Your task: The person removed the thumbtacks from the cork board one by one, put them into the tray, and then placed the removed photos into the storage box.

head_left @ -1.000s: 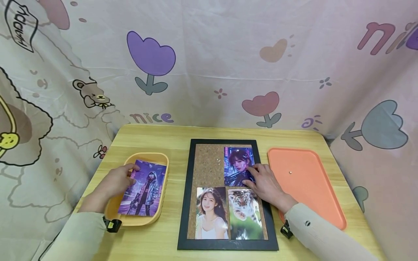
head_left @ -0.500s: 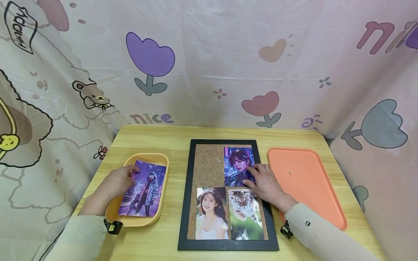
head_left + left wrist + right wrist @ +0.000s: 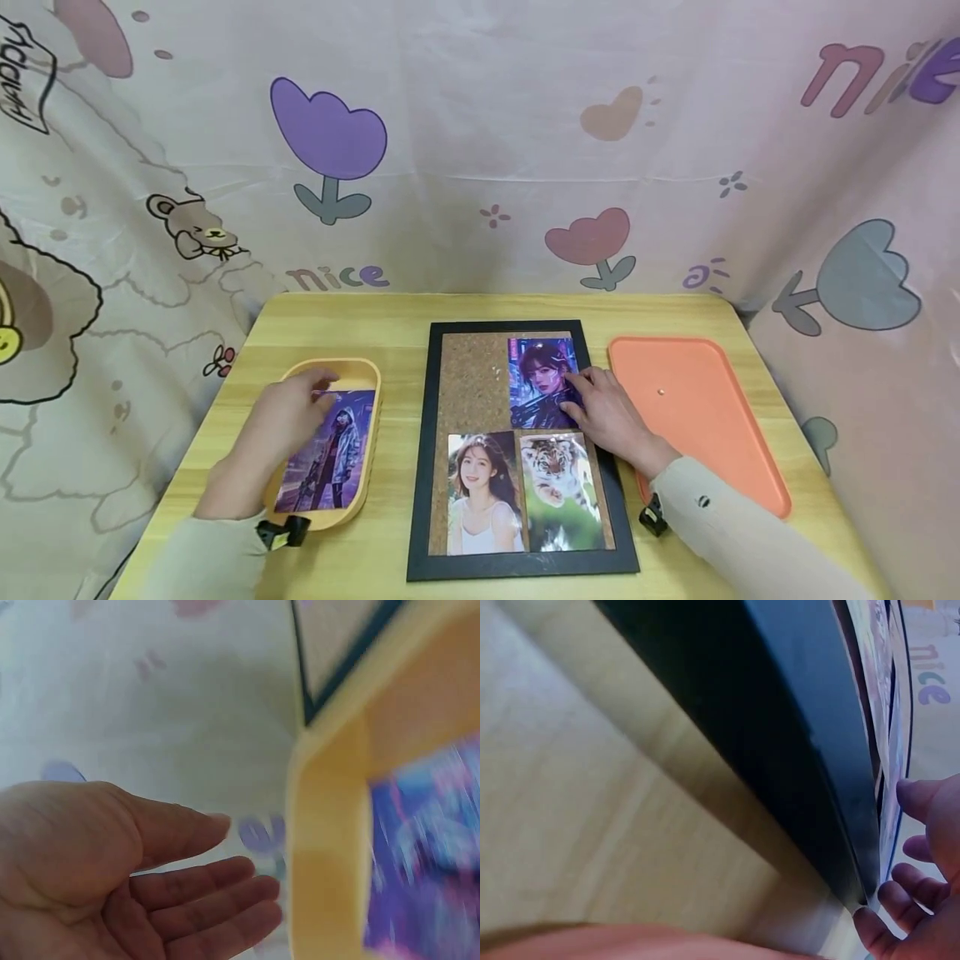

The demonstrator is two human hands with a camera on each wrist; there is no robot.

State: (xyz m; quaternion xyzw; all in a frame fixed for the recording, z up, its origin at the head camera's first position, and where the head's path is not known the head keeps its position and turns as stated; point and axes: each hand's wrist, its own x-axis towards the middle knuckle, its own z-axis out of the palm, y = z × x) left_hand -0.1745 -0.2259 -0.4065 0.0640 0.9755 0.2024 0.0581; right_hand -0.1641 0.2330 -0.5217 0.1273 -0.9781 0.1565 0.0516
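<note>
Head view has three photos (image 3: 483, 517) on the board (image 3: 472, 383), its upper-left spot unfilled, a fourth photo (image 3: 337, 458) lower left under the loose-fingered, seemingly empty left hand (image 3: 285, 417), and the relaxed right hand (image 3: 615, 421) touching the top photo (image 3: 536, 383).

The person wears long sleeves of a very pale grey-green colour. The left sleeve (image 3: 213, 558) looks plain and a little blurred; the right sleeve (image 3: 738, 521) is smooth and carries one small, dark, round fastener (image 3: 702, 502), too small to identify exactly. Beyond the cuffs, the left hand (image 3: 281, 421) and the right hand (image 3: 611, 421) are bare. At each wrist sits a small black boxy device: the left device (image 3: 292, 529) shows a yellow-green patch (image 3: 280, 541), the right device (image 3: 653, 515) looks mostly black.
</note>
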